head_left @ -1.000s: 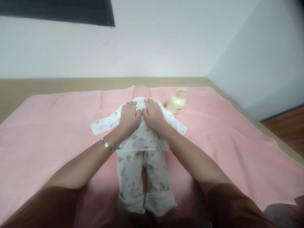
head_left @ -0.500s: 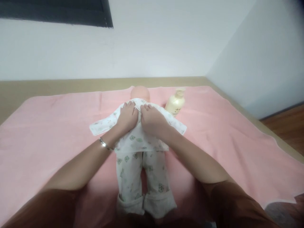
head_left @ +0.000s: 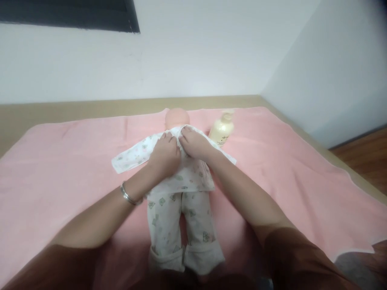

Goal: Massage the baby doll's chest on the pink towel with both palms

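A baby doll [head_left: 177, 117] lies lengthwise on a pink towel [head_left: 60, 161], its head away from me. It wears a white printed top [head_left: 133, 153] with sleeves spread sideways and matching trousers [head_left: 178, 225]. My left hand [head_left: 165, 155] rests on the doll's upper body, fingers curled into the top's fabric near the neck. Touching it on the right, my right hand [head_left: 195, 145] pinches the same fabric at the collar. A silver bracelet [head_left: 128, 196] circles my left wrist.
A cream pump bottle [head_left: 222, 129] stands on the towel just right of the doll's head. The towel covers a tan surface [head_left: 75, 106] set into a corner of white walls. Wooden floor [head_left: 363, 157] shows at the right.
Both hands went from lying flat on the doll's chest to gripping the top's fabric at the neck. My left hand slid slightly toward me.
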{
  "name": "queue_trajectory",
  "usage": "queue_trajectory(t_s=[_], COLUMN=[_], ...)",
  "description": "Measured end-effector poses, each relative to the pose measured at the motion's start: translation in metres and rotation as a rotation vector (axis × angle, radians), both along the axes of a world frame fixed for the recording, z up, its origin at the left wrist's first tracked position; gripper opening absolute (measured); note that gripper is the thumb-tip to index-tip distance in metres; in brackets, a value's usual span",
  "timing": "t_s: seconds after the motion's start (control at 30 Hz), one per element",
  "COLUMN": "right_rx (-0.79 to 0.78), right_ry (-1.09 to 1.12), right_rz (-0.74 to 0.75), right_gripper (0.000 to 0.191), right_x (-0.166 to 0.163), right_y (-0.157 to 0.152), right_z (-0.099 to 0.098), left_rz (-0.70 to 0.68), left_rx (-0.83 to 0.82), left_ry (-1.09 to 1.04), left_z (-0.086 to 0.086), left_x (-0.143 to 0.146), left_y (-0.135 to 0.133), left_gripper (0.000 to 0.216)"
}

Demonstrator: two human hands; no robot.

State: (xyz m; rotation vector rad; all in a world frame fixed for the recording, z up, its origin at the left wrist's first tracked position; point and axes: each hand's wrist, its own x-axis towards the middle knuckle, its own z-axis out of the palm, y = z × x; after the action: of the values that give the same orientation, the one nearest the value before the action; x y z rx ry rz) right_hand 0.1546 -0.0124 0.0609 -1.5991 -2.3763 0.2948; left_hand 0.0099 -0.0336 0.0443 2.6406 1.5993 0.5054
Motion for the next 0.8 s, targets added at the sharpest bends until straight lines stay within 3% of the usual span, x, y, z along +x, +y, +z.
queue_trajectory(t_s=[0.13, 0.27, 0.47, 0.6, 0.67, 0.8], right_rx=[0.061, 0.106, 0.148, -0.011, -0.103, -0.018], right_ry=[-0.011, -0.07, -0.318, -0.068, 0.096, 0.232], right_rz=[-0.037, -0.06, 0.096, -0.039, -0.034, -0.003], right_gripper=[0.037, 0.03, 0.027, 0.025, 0.029, 0.037], right_x=[-0.003, -0.01, -0.017, -0.005, 0.003, 0.007], right_y=[-0.005, -0.019, -0.041, -0.03, -0.018, 0.002], right_z=[-0.002, -0.001, 0.004, 0.015, 0.014, -0.008], left_rz=[0.014, 0.137, 0.146, 0.137, 0.164, 0.208], left_rx=[-0.07, -0.152, -0.083, -0.075, -0.09, -0.115], left_ry=[-0.103, -0.247, -0.401, -0.475, -0.472, -0.475], left_z=[-0.004, -0.012, -0.019, -0.019, -0.02, -0.025], left_x=[-0.003, -0.006, -0.005, -0.004, -0.004, -0.004], left_y=[0.012, 0.029, 0.029, 0.025, 0.025, 0.027], left_gripper=[0.032, 0.034, 0.023, 0.028, 0.033, 0.047])
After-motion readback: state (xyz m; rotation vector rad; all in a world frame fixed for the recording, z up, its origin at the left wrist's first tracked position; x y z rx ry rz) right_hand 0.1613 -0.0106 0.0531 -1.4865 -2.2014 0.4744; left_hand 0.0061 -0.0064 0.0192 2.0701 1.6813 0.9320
